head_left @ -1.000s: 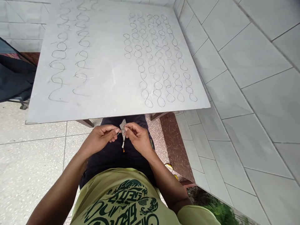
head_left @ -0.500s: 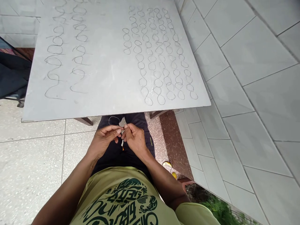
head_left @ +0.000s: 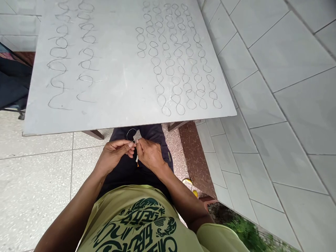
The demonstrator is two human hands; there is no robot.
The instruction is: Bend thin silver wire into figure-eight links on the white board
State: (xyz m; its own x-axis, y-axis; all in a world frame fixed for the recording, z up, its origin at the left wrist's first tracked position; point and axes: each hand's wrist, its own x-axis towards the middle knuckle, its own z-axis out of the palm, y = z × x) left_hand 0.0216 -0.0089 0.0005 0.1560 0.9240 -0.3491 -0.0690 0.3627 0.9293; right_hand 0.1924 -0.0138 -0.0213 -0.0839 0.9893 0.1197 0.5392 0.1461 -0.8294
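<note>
My left hand (head_left: 115,154) and my right hand (head_left: 148,154) meet over my lap, just below the near edge of a grey board (head_left: 120,80). Both pinch a thin wire (head_left: 130,134) bent into a small loop that rises above the fingertips. A small grey strip of paper or tape (head_left: 137,136) sits between the fingers of my right hand. On the board lie several rows of bent wire figure-eight loops (head_left: 178,66) at the right and longer wavy wire chains (head_left: 59,59) at the left.
The board rests on a wooden frame (head_left: 93,134) above a speckled floor. A white tiled wall (head_left: 275,87) runs along the right. A dark bag or cloth (head_left: 13,82) lies at the left edge. Green plants (head_left: 236,227) show at the bottom right.
A wire loop has appeared above my fingertips. Both hands have moved slightly up towards the board's edge, still pinched together.
</note>
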